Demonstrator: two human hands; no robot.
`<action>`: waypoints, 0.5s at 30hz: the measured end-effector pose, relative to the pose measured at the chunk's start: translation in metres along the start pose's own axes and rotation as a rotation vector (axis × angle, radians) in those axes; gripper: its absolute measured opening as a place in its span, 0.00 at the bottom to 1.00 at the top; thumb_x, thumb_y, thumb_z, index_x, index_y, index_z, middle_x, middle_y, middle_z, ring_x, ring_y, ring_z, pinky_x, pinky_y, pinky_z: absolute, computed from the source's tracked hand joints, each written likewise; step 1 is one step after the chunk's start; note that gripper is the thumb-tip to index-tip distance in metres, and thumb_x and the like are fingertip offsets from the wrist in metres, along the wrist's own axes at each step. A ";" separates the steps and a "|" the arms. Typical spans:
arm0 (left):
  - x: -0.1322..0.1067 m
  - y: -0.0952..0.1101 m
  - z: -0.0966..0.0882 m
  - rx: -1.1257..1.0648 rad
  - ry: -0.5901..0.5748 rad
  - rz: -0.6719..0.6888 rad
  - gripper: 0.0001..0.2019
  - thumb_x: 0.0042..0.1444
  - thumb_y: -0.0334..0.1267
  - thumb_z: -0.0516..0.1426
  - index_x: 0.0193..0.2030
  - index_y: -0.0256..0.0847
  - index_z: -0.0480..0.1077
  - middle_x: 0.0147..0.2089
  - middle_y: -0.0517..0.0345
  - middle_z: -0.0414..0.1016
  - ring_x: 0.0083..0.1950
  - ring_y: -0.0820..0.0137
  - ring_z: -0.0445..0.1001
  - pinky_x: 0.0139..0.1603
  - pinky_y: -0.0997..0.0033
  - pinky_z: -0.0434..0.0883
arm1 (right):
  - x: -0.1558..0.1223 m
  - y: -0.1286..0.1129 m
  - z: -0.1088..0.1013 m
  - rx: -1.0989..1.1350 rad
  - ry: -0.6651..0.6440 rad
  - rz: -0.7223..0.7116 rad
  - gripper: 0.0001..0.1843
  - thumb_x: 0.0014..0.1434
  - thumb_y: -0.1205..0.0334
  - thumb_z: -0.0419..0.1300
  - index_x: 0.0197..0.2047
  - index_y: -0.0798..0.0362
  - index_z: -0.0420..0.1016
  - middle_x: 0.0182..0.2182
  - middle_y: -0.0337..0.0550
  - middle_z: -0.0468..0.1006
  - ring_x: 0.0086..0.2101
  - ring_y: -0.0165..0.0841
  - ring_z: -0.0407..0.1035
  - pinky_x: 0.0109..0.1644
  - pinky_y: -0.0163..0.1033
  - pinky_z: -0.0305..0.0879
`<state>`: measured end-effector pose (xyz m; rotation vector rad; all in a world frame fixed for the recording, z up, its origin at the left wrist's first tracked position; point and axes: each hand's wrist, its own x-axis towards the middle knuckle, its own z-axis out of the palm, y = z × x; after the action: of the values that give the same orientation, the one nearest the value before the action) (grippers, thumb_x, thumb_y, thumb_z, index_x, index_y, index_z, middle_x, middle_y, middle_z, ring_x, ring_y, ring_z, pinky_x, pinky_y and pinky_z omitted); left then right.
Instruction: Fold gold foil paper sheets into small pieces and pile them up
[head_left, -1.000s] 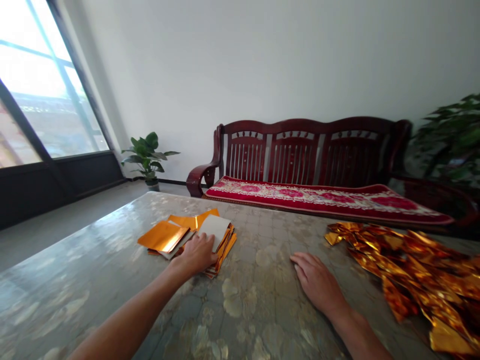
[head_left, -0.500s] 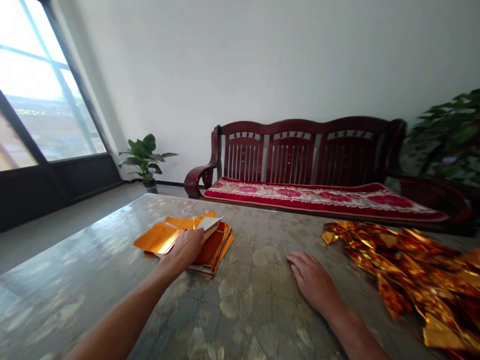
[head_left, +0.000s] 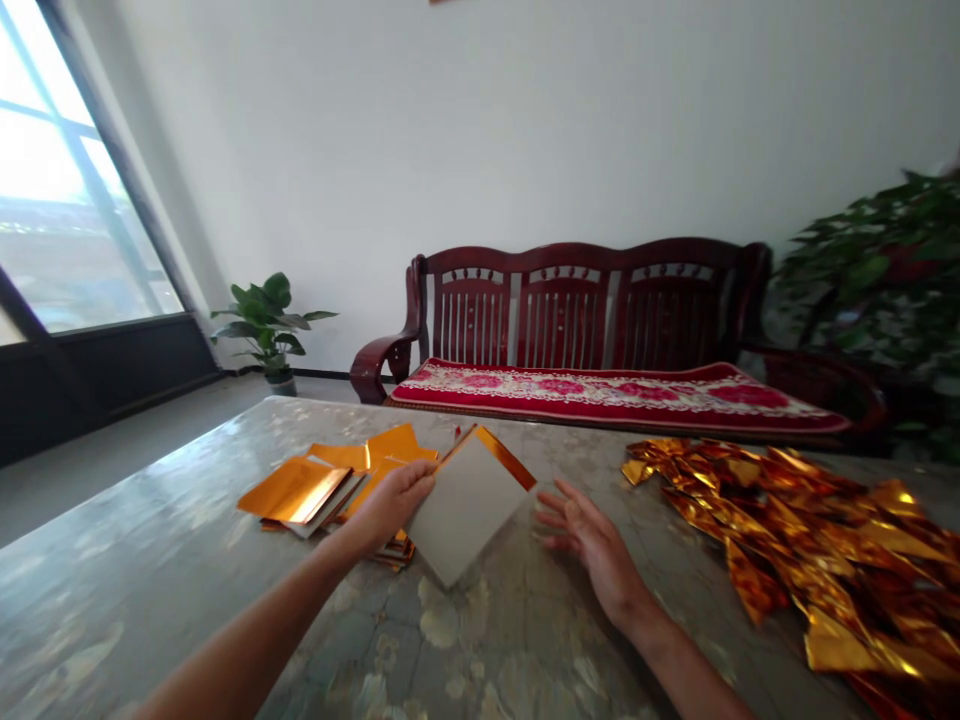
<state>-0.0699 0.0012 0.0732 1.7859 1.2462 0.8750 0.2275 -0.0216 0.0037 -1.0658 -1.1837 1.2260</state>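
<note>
Above table [head_left: 187, 560], left hand [head_left: 395, 503] holding paper [head_left: 466, 512], right hand [head_left: 598, 540] perhaps touching

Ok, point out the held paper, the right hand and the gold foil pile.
Held paper [head_left: 466, 512]: head view, its grey face.
Right hand [head_left: 598, 548]: head view, its middle.
Gold foil pile [head_left: 816, 545]: head view, its middle.

Matt-backed, glossy foil paper sheet [head_left: 469, 510].

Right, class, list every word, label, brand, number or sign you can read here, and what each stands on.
None: no text can be read. The paper in the left hand shows plain grey and gold; the seat cover shows flowers, no lettering.
</note>
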 end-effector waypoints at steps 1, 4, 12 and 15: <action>0.000 -0.006 0.012 -0.014 -0.054 0.005 0.16 0.61 0.49 0.51 0.40 0.37 0.70 0.33 0.58 0.72 0.33 0.71 0.69 0.32 0.74 0.65 | -0.001 -0.001 0.003 0.091 0.012 0.042 0.39 0.61 0.38 0.54 0.69 0.50 0.56 0.57 0.54 0.74 0.48 0.43 0.74 0.41 0.45 0.75; -0.003 -0.014 0.037 -0.013 -0.142 0.060 0.15 0.62 0.48 0.51 0.38 0.37 0.69 0.33 0.59 0.70 0.35 0.71 0.68 0.34 0.74 0.66 | -0.003 -0.005 0.006 0.167 0.023 0.153 0.39 0.60 0.36 0.55 0.67 0.50 0.59 0.54 0.53 0.77 0.42 0.41 0.76 0.29 0.39 0.71; -0.003 -0.004 0.042 0.154 -0.242 0.224 0.13 0.65 0.42 0.48 0.43 0.39 0.71 0.38 0.59 0.74 0.41 0.69 0.71 0.42 0.74 0.67 | -0.008 -0.017 0.007 0.066 -0.151 0.143 0.32 0.54 0.36 0.61 0.51 0.53 0.78 0.42 0.47 0.83 0.40 0.43 0.76 0.43 0.44 0.71; -0.005 -0.004 0.041 0.219 -0.257 0.273 0.14 0.66 0.42 0.48 0.45 0.40 0.72 0.39 0.58 0.76 0.42 0.69 0.73 0.44 0.74 0.67 | -0.003 -0.014 0.005 -0.030 0.071 0.036 0.34 0.49 0.35 0.65 0.51 0.52 0.79 0.42 0.48 0.82 0.42 0.45 0.75 0.46 0.46 0.71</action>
<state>-0.0374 -0.0110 0.0504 2.2035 0.9762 0.6467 0.2241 -0.0256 0.0181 -1.1476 -1.1363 1.1919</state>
